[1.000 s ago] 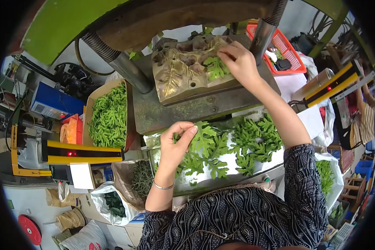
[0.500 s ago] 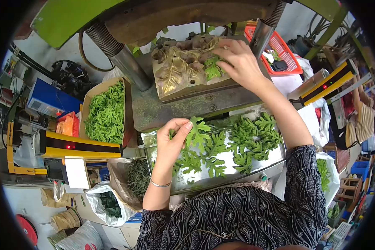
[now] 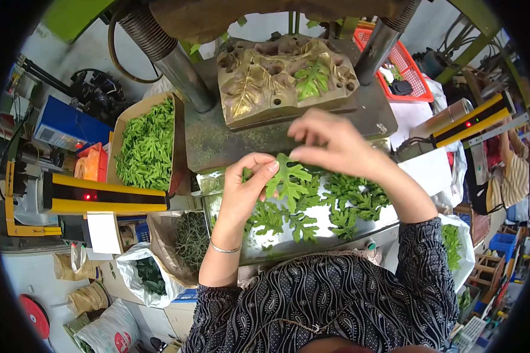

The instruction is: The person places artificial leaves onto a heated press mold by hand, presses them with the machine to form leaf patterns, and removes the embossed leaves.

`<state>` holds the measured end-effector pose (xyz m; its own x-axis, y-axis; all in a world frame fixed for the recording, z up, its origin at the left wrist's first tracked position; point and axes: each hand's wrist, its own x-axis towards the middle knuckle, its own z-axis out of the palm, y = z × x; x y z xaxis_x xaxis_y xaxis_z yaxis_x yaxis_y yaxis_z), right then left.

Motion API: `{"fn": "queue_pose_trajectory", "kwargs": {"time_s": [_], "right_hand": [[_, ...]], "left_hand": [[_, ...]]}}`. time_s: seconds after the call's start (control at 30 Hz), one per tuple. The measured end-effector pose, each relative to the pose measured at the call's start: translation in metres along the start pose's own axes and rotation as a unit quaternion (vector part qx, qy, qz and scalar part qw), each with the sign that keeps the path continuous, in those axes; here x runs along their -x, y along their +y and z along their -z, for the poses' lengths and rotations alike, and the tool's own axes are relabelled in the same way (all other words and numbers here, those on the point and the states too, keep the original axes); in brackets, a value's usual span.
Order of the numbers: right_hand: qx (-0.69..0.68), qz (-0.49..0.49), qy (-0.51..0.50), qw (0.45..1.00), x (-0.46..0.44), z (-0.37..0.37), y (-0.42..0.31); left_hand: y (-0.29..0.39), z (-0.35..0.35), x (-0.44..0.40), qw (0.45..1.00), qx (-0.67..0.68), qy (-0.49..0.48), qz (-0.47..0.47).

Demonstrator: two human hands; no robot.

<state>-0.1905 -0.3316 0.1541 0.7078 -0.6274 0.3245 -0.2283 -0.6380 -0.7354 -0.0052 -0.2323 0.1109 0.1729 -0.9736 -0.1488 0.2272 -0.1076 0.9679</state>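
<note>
Two steel columns (image 3: 188, 82) flank a metal mold (image 3: 247, 97) on a dusty press bed (image 3: 221, 150) in a crowded workshop; before it, a shiny table (image 3: 271, 252) carries loose leaves (image 3: 343, 222). In this head view the upper press block (image 3: 277, 7) is cut off by the top edge. The right hand (image 3: 338, 144) is blurred, its grip parted; thumb contact with the held leaf (image 3: 289, 182) cannot be determined. That leaf, bright green and deeply lobed, hangs above the table, pinched by the left hand (image 3: 250, 182). Another leaf (image 3: 312, 80) lies on the mold.
</note>
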Motion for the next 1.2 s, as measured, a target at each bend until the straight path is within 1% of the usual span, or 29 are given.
{"fn": "queue_pose_trajectory", "kwargs": {"time_s": [0.03, 0.1, 0.13, 0.2, 0.27, 0.3, 0.43, 0.5, 0.53, 0.57, 0.6, 0.67, 0.77, 0.8, 0.87, 0.93, 0.97, 1.13, 1.2], "right_hand": [[0.001, -0.002, 0.002, 1.0, 0.004, -0.006, -0.003], [-0.005, 0.012, -0.073, 0.997, 0.015, -0.02, -0.002], [-0.004, 0.012, -0.071, 0.997, 0.021, -0.025, -0.004], [0.095, 0.096, -0.003, 0.991, 0.033, -0.037, -0.011], [0.192, 0.18, 0.063, 0.963, 0.038, -0.044, -0.02], [0.193, 0.186, 0.064, 0.961, 0.037, -0.043, -0.025], [0.114, 0.23, 0.194, 0.947, 0.019, -0.015, -0.061], [0.057, 0.19, 0.201, 0.959, 0.006, 0.008, -0.082], [0.059, 0.193, 0.202, 0.958, -0.001, 0.014, -0.091], [-0.021, 0.108, 0.2, 0.973, -0.01, 0.017, -0.098], [-0.1, 0.021, 0.195, 0.975, -0.02, 0.019, -0.101], [-0.095, 0.009, 0.181, 0.979, -0.043, 0.014, -0.082], [-0.081, -0.033, 0.14, 0.986, -0.078, -0.008, -0.031], [-0.083, -0.031, 0.137, 0.987, -0.085, -0.016, -0.016], [0.051, 0.003, 0.185, 0.981, -0.097, -0.034, 0.017], [0.185, 0.035, 0.228, 0.955, -0.108, -0.043, 0.033], [0.183, 0.034, 0.225, 0.956, -0.11, -0.045, 0.04], [0.219, 0.043, 0.232, 0.947, -0.102, -0.042, 0.028], [0.301, 0.105, 0.216, 0.923, -0.104, -0.037, 0.027]], "left_hand": [[-0.001, -0.001, 0.003, 1.0, -0.01, -0.012, -0.004], [-0.002, -0.003, 0.01, 0.999, -0.031, -0.038, -0.015], [-0.001, -0.003, 0.016, 0.999, -0.032, -0.04, -0.016], [0.001, -0.002, 0.026, 0.997, -0.042, -0.051, -0.025], [0.005, 0.0, 0.037, 0.996, -0.05, -0.059, -0.035], [0.006, 0.001, 0.042, 0.996, -0.051, -0.057, -0.041], [0.008, 0.003, 0.054, 0.997, 0.022, -0.034, -0.059], [0.01, 0.005, 0.057, 0.997, 0.029, -0.026, -0.062], [0.011, 0.006, 0.059, 0.998, 0.037, -0.017, -0.056], [0.011, 0.008, 0.06, 0.998, 0.045, -0.008, -0.05], [0.011, 0.01, 0.061, 0.998, 0.053, 0.002, -0.043], [0.009, 0.012, 0.061, 0.997, 0.045, 0.013, -0.053], [0.005, 0.016, 0.058, 0.996, 0.018, 0.042, -0.076], [0.003, 0.019, 0.055, 0.996, 0.018, 0.045, -0.077], [-0.004, 0.024, 0.048, 0.995, 0.024, 0.048, -0.085], [-0.009, 0.029, 0.04, 0.994, 0.031, 0.05, -0.09], [-0.01, 0.032, 0.037, 0.994, 0.032, 0.052, -0.088], [-0.013, 0.04, 0.022, 0.995, 0.041, 0.079, -0.044], [-0.01, 0.038, 0.016, 0.995, 0.041, 0.084, -0.022]]}}
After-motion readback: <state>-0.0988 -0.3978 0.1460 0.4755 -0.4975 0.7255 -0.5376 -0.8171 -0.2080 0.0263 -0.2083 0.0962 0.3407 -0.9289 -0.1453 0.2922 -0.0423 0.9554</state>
